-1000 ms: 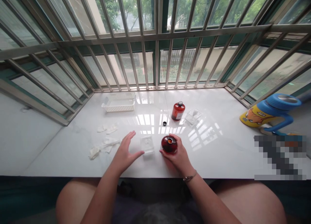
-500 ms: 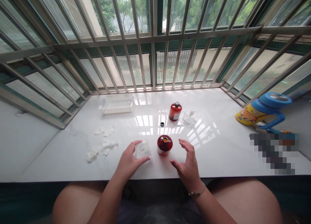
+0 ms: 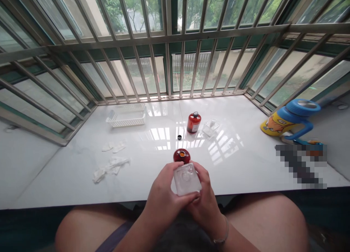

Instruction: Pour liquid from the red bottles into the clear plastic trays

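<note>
Setting: steel window bars [image 3: 175,37] stand behind a white marble sill [image 3: 232,171]; trees show outside.

Sill, right end: a yellow mug [image 3: 275,124] with a blue handle; a pixelated patch hides whatever lies in front of it.

Sill, left: a white plastic basket [image 3: 126,116] at the back, crumpled white gloves [image 3: 111,168] nearer the front.

Sill, middle back: an upright labelled bottle [image 3: 193,123], with a small black cap [image 3: 179,137] lying to its left and a clear square piece [image 3: 210,128] to its right.

Sill, middle front: an open red bottle [image 3: 182,155], upright, orange showing at its mouth.

Held item: a clear box [image 3: 187,179], above the sill's front edge and just short of the red bottle, which lies straight ahead of it. Near square, so no clear long axis; tilted, one corner pointing down.

Grip: both hands pressed together around the clear box, fingers wrapped on its sides, no pinch.

Left hand [image 3: 164,193]: on the box's left side and lower front edge; slightly nearer the red bottle.

Right hand [image 3: 205,204]: behind and to the right of the box, partly hidden by it.

Arms: both forearms rise from the lap, converging, wrists bent; a thin bracelet [image 3: 221,240] on the right wrist.
</note>
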Tool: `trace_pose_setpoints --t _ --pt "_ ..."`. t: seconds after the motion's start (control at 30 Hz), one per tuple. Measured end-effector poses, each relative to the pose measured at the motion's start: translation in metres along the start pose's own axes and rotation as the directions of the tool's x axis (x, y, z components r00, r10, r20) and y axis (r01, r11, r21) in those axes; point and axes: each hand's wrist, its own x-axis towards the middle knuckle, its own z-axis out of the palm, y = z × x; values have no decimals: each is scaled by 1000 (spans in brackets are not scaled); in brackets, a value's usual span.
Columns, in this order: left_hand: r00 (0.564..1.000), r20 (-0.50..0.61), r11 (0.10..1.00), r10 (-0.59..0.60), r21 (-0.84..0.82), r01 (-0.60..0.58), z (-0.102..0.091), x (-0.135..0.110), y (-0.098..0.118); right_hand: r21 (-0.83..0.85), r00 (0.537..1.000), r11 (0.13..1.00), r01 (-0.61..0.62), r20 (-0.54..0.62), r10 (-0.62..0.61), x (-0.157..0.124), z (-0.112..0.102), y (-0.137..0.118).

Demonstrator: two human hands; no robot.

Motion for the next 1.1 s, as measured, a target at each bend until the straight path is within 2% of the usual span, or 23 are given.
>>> trace_pose_setpoints --t 0.2,0.33,0.4,0.5,0.57,0.67,0.77,0.83,0.97,1.1 --pt "999 35 999 -1 -46 3 11 -6 -1 18 994 995 -100 -50 101 -6 -5 2" --pt "987 109 978 120 -182 -99 3 -2 -16 75 978 984 -159 -125 167 -10 -9 5" --pt "982 55 962 181 -216 -165 -4 7 -28 140 966 971 -195 -144 215 -9 -13 6" --pt "985 -16 966 173 -191 -173 -13 27 -49 218 943 939 -267 -142 301 -6 -22 9" --pt "991 38 979 127 -167 -119 -15 43 -62 204 925 926 -317 -148 350 -3 -30 14" --pt "979 197 982 59 -189 -21 -11 64 -77 107 919 933 -343 -169 357 2 -42 22" --pt "948 312 964 69 -264 17 -3 75 -84 67 931 944 -322 -158 328 5 -52 31" --pt "937 343 959 68 -280 33 3 76 -84 76 932 941 -329 -134 337 6 -55 36" --pt "952 306 967 31 -249 49 8 69 -79 106 919 924 -368 -110 379 4 -55 46" --pt "984 169 972 51 -235 -10 2 53 -73 91 926 928 -362 -79 369 0 -56 52"
